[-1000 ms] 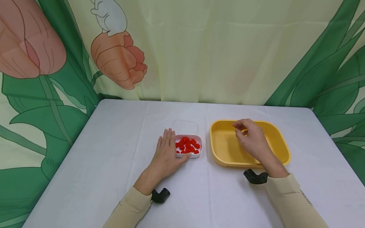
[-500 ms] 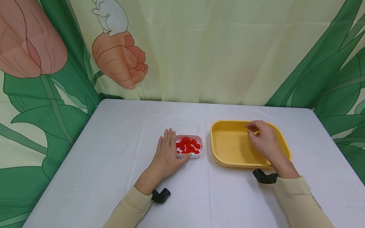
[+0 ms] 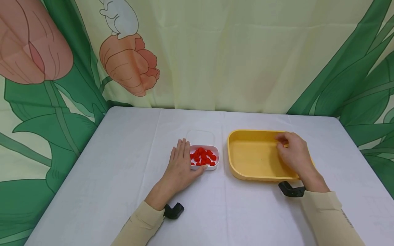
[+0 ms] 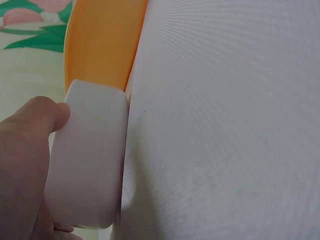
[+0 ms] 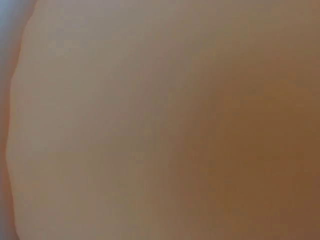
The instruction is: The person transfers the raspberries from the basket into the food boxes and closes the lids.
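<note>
My left hand [image 3: 178, 169] lies flat against a small white box [image 3: 213, 167], its straight fingers along the box's left side and its thumb at the near rim. The left wrist view shows the thumb [image 4: 59, 116] pressing the rim of the white box [image 4: 90, 155]. Several small red pieces [image 3: 203, 156] lie inside. My right hand [image 3: 293, 152] is over the right part of a yellow tray [image 3: 232, 167], fingers bent and thumb close to the forefinger. I cannot tell whether a small thing is between those fingertips. The right wrist view is a blur of close-up skin tone.
A clear, faintly outlined lid [image 3: 200, 136] extends behind the white box. White cloth [image 3: 123, 153] covers the table, and a printed curtain [image 3: 246, 61] hangs at its back edge. The tray's raised rim stands just right of the box.
My right hand has moved to the right across the yellow tray, from its middle to its right side, fingers still bent. The left hand and the white box stay in place.
</note>
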Motion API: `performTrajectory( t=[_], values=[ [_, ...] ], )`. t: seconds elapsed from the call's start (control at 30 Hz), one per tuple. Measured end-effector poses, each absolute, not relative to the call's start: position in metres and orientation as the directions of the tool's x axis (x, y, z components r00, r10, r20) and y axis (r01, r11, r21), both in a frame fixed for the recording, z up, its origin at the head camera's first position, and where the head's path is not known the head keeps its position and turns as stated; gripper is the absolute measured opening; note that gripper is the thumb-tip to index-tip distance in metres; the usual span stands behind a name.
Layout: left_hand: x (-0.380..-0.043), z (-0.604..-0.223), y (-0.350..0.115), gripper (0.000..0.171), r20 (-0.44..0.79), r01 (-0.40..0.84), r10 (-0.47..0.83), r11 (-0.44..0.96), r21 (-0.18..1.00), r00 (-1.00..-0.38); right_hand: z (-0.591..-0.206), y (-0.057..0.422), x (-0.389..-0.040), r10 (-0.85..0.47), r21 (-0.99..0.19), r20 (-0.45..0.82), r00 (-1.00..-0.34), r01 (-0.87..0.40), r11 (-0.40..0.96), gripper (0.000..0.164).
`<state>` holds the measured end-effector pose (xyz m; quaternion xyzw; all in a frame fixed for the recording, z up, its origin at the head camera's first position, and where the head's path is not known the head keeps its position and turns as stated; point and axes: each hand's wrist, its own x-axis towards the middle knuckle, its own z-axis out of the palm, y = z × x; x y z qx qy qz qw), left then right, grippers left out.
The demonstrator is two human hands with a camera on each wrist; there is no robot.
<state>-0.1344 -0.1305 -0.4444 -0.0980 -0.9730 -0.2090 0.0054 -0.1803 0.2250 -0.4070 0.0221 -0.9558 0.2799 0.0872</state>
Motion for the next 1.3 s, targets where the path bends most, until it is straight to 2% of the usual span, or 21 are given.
performTrajectory(
  t=[0.13,0.33,0.83,1.3],
  values=[
    [-0.134,-0.4442,-0.1302,0.104,0.046,0.183,0.18,0.894,0.409,-0.983,-0.4088,0.2272,-0.182,0.032,-0.528,0.138,-0.99,-0.046,0.848,0.022],
    [-0.1347,-0.4442,-0.1299,0.104,0.05,0.185,0.181,0.893,0.41,-0.982,-0.4134,0.2299,-0.186,0.004,-0.513,0.157,-0.988,-0.078,0.855,0.021],
    [-0.1352,-0.4448,-0.1299,0.105,0.037,0.172,0.173,0.895,0.412,-0.984,-0.4141,0.2264,-0.1868,-0.034,-0.432,0.05,-0.998,-0.052,0.9,0.024],
    [-0.1346,-0.4431,-0.1289,0.106,0.034,0.172,0.174,0.896,0.408,-0.984,-0.4154,0.2249,-0.186,-0.031,-0.395,0.036,-0.999,-0.043,0.918,0.025]
  ],
)
